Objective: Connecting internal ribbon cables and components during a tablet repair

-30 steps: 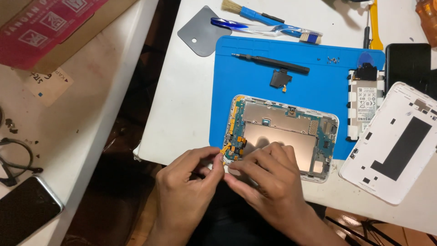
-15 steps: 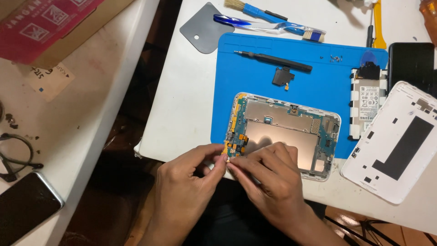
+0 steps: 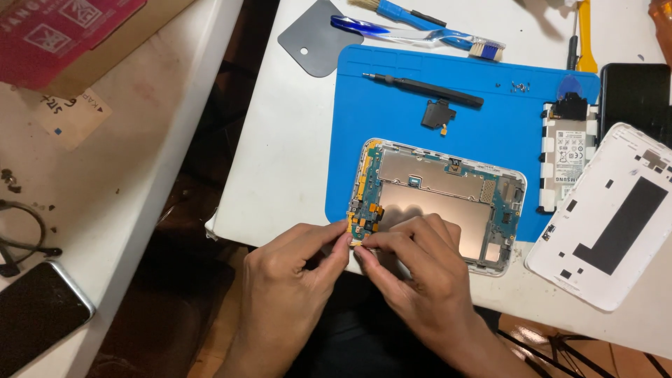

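Head view: white table (image 3: 294, 161), blue mat (image 3: 392, 119), dim floor (image 3: 189, 280).

Opened tablet (image 3: 448, 203), back removed, circuit boards exposed, flat on mat.

Red-printed cardboard box (image 3: 66, 38) top left, tan paper label (image 3: 72, 117) beneath it, white battery label (image 3: 568, 162) right

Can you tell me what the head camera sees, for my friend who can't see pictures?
Two hands, left hand and right hand, pinch the corner of an opened tablet on a blue mat, with its white back cover beside it.
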